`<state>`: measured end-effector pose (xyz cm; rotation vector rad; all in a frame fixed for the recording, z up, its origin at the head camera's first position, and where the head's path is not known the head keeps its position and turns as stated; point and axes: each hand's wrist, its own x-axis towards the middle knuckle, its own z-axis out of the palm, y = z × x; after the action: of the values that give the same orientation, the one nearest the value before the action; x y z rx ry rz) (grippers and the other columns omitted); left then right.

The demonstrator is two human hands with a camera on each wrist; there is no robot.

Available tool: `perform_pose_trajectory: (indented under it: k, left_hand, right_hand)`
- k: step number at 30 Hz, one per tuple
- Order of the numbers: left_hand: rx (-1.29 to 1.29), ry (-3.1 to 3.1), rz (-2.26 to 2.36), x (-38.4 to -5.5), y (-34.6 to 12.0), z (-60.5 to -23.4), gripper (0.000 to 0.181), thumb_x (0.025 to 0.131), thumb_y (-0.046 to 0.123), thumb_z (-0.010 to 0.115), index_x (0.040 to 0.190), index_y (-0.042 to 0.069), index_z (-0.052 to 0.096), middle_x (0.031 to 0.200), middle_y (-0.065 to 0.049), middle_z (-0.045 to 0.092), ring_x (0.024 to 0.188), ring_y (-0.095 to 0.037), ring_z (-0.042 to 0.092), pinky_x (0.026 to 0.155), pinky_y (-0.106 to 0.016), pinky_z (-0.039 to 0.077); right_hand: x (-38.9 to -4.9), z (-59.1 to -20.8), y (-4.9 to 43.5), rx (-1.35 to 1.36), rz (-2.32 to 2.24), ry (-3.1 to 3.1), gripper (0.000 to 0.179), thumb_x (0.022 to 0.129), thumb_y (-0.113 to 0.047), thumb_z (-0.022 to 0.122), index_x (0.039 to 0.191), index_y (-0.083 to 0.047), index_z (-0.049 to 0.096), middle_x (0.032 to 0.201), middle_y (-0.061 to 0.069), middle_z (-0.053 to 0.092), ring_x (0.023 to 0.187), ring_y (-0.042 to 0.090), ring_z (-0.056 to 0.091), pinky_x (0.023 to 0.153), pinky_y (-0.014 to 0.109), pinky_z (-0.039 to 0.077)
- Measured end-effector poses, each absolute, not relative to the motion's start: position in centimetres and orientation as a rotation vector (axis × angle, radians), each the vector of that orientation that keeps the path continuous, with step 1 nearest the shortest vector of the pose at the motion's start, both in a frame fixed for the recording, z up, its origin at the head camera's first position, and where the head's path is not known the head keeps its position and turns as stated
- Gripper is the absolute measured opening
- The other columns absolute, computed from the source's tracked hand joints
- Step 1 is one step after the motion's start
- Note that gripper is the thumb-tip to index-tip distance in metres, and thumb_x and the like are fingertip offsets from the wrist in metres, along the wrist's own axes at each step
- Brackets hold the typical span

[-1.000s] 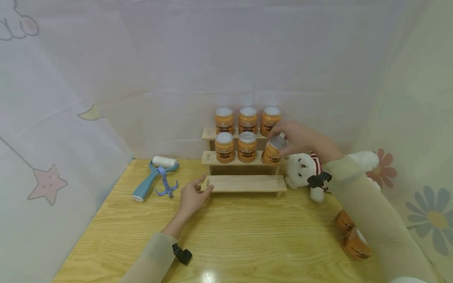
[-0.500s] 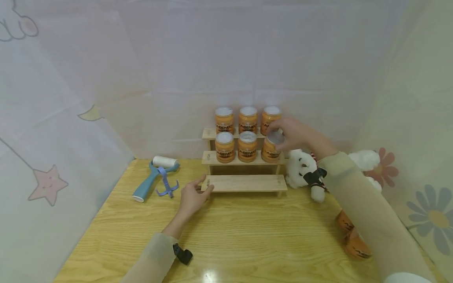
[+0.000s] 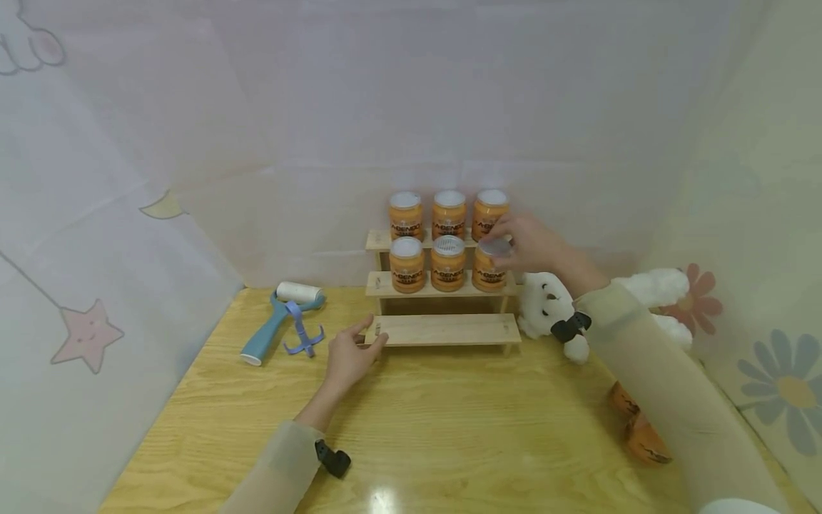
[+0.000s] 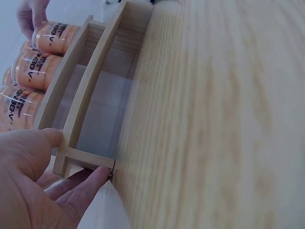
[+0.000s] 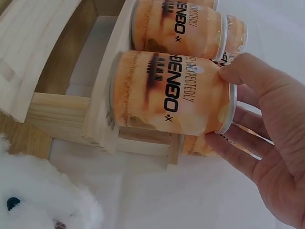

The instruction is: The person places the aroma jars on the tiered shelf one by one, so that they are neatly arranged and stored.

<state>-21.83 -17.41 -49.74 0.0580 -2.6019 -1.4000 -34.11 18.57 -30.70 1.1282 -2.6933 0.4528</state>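
Observation:
A three-step wooden shelf (image 3: 443, 330) stands on the table, with orange cans on its upper two steps. My right hand (image 3: 536, 246) holds the right-hand can of the middle step (image 5: 167, 93) near its silver lid, thumb on one side and fingers on the other. That can stands upright on the step, beside the middle can (image 3: 447, 265) and the left can (image 3: 407, 267). My left hand (image 3: 349, 357) grips the left end of the bottom step; in the left wrist view its thumb is on the plank and its fingers are against the end support (image 4: 90, 158).
A white plush bear (image 3: 546, 305) lies right of the shelf. Two more orange cans (image 3: 645, 439) are partly hidden by my right forearm. On the left lie a blue lint roller (image 3: 266, 335) and a purple hook-like stand (image 3: 302, 332). Back-row cans (image 3: 405, 214) stand behind.
The can in my right hand has gone from tilted to upright and shifted slightly left on the middle step. My left hand has stayed at the shelf's end.

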Motion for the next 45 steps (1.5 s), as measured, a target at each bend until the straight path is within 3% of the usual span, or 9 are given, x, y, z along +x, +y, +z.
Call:
perform_pose_trajectory:
  k: [7, 14, 21, 28, 38, 41, 45]
  left_hand:
    - [0.056, -2.62, -1.38, -22.2, -17.8, -49.7, 0.061, 0.1, 0.036, 0.077, 0.152, 0.01, 0.059, 0.15, -0.023, 0.062, 0.121, -0.043, 0.072, 0.088, -0.049, 0.066]
    - [0.067, -2.638, -1.379, -22.1, -18.2, -50.0, 0.062, 0.1, 0.038, 0.077, 0.153, 0.011, 0.058, 0.151, -0.023, 0.061, 0.121, -0.043, 0.072, 0.084, -0.045, 0.068]
    - [0.035, -2.61, -1.355, -22.4, -18.1, -49.8, 0.062, 0.099, 0.037, 0.077, 0.152, 0.011, 0.059, 0.148, -0.023, 0.064, 0.12, -0.044, 0.072, 0.082, -0.047, 0.068]
    - [0.052, -2.622, -1.362, -22.2, -17.9, -50.0, 0.062, 0.099, 0.038, 0.077, 0.152, 0.011, 0.059, 0.15, -0.021, 0.063, 0.123, -0.043, 0.071, 0.084, -0.047, 0.067]
    - [0.078, -2.633, -1.376, -22.4, -17.8, -49.9, 0.061, 0.1, 0.038, 0.076, 0.153, 0.014, 0.059, 0.152, -0.026, 0.059, 0.121, -0.044, 0.072, 0.093, -0.05, 0.065]
    - [0.086, -2.638, -1.385, -22.3, -17.9, -49.9, 0.06, 0.1, 0.038, 0.076, 0.153, 0.014, 0.059, 0.153, -0.025, 0.058, 0.122, -0.043, 0.072, 0.095, -0.052, 0.064]
    - [0.093, -2.642, -1.387, -22.3, -17.9, -49.8, 0.06, 0.1, 0.039, 0.076, 0.153, 0.015, 0.059, 0.153, -0.024, 0.059, 0.123, -0.043, 0.071, 0.094, -0.052, 0.065]
  right_hand:
    - [-34.3, -31.4, 18.8, 1.131, 0.453, -2.664, 0.03, 0.092, -0.017, 0.082, 0.12, -0.007, 0.081, 0.11, 0.011, 0.074, 0.095, 0.026, 0.069, 0.08, 0.044, 0.063]
    - [-33.9, -31.9, 18.6, 1.146, 0.48, -2.645, 0.026, 0.096, -0.015, 0.079, 0.119, -0.005, 0.081, 0.107, 0.011, 0.073, 0.092, 0.027, 0.068, 0.081, 0.046, 0.061]
    - [-33.5, -31.2, 20.1, 1.169, 0.61, -2.64, 0.024, 0.095, -0.012, 0.08, 0.118, -0.005, 0.078, 0.117, 0.014, 0.073, 0.111, 0.035, 0.07, 0.094, 0.057, 0.062]
    - [-31.7, -30.6, 23.8, 1.195, 0.605, -2.639, 0.022, 0.097, -0.007, 0.076, 0.119, -0.009, 0.077, 0.122, 0.012, 0.074, 0.119, 0.037, 0.068, 0.094, 0.054, 0.063]
    - [-27.9, -30.3, 29.5, 1.205, 0.473, -2.654, 0.023, 0.096, -0.007, 0.077, 0.115, -0.021, 0.078, 0.112, -0.003, 0.076, 0.102, 0.021, 0.071, 0.085, 0.048, 0.064]
    - [-26.7, -30.5, 31.3, 1.128, 0.441, -2.714, 0.026, 0.095, -0.009, 0.079, 0.113, -0.028, 0.078, 0.112, -0.01, 0.075, 0.101, 0.015, 0.071, 0.083, 0.042, 0.063]
    - [-25.4, -31.2, 33.3, 1.138, 0.41, -2.666, 0.032, 0.089, -0.004, 0.084, 0.111, -0.027, 0.078, 0.112, -0.011, 0.075, 0.099, 0.01, 0.069, 0.081, 0.033, 0.062]
